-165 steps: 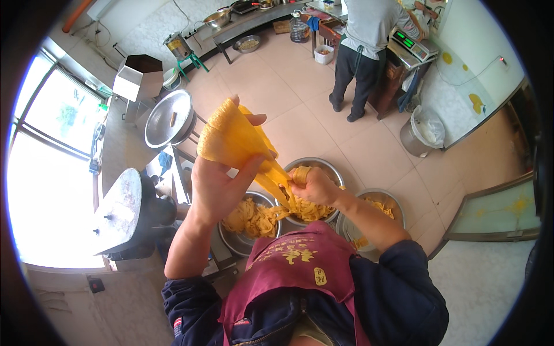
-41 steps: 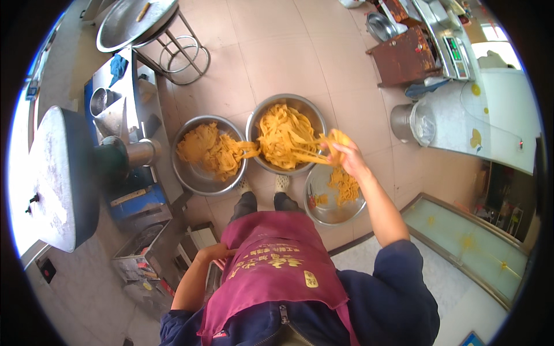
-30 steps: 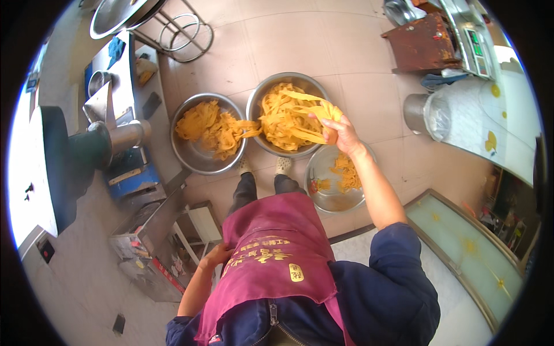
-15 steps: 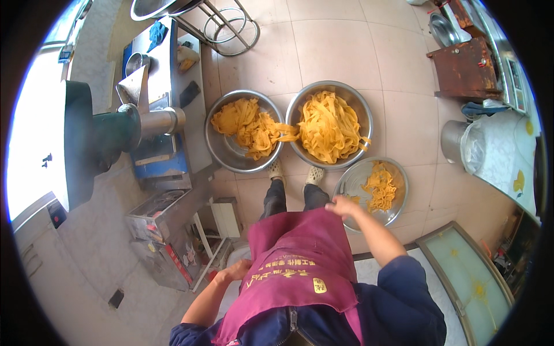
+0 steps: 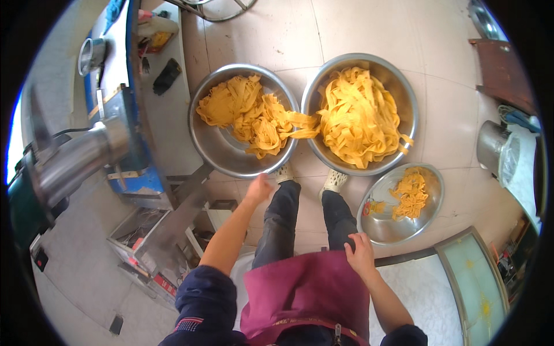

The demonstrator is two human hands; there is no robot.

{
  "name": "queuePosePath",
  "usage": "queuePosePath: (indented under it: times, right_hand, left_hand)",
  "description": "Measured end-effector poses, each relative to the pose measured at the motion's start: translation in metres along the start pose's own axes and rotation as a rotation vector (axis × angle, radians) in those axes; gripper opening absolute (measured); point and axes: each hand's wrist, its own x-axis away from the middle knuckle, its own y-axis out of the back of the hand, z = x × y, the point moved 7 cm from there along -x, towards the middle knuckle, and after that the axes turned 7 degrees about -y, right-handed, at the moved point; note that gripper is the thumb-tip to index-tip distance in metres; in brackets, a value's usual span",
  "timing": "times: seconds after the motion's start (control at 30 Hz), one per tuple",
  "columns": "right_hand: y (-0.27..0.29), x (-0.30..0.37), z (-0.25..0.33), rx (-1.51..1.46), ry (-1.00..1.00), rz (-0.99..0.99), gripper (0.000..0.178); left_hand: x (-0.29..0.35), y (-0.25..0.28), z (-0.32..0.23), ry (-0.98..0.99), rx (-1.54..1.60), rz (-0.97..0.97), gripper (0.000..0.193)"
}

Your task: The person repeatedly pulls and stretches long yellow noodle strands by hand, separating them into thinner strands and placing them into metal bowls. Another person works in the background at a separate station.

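My left hand (image 5: 259, 189) is just below the near rim of the left steel basin (image 5: 209, 157), its fingers too small and blurred to tell how they are bent. That basin holds wide yellow noodle strips (image 5: 245, 109). A larger heap of the same strips (image 5: 358, 118) fills the right steel basin (image 5: 408, 86), and some strips span both rims. By my right knee, my right hand (image 5: 361, 254) has its fingers apart and nothing visible in them. Beside it, a shallow steel bowl (image 5: 378, 233) contains a small tangle of yellow pieces (image 5: 411, 193).
At left, a machine with a metal barrel (image 5: 86, 153) stands by a blue-sided bench (image 5: 134, 184). A metal stand (image 5: 219, 12) is at the top. To the right are a brown wooden cabinet (image 5: 505, 75), a steel bucket (image 5: 489, 141) and a framed glass panel (image 5: 476, 277).
My left hand has moved from the apron's side forward to the left basin. My right hand has left the apron's edge and dropped to my knee. The view has tilted and come closer to the basins.
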Motion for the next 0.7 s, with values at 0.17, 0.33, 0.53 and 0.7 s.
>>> queuePosePath:
  times: [0.17, 0.33, 0.53, 0.7]
  right_hand:
    - [-0.069, -0.041, 0.001, 0.000, 0.040, -0.030, 0.021]
    - [-0.076, -0.048, 0.008, -0.035, -0.018, -0.034, 0.013]
    - [-0.095, -0.071, 0.016, -0.046, -0.015, 0.126, 0.020]
    - [-0.143, -0.210, 0.065, 0.033, 0.260, 0.130, 0.050]
  left_hand:
    - [-0.152, 0.012, 0.034, -0.017, -0.215, -0.500, 0.081]
    - [-0.221, -0.003, 0.031, 0.217, -0.288, -0.661, 0.103]
    - [-0.231, 0.025, 0.062, -0.062, -0.029, -0.597, 0.090]
    - [-0.198, 0.047, 0.067, -0.185, -0.023, -0.450, 0.059]
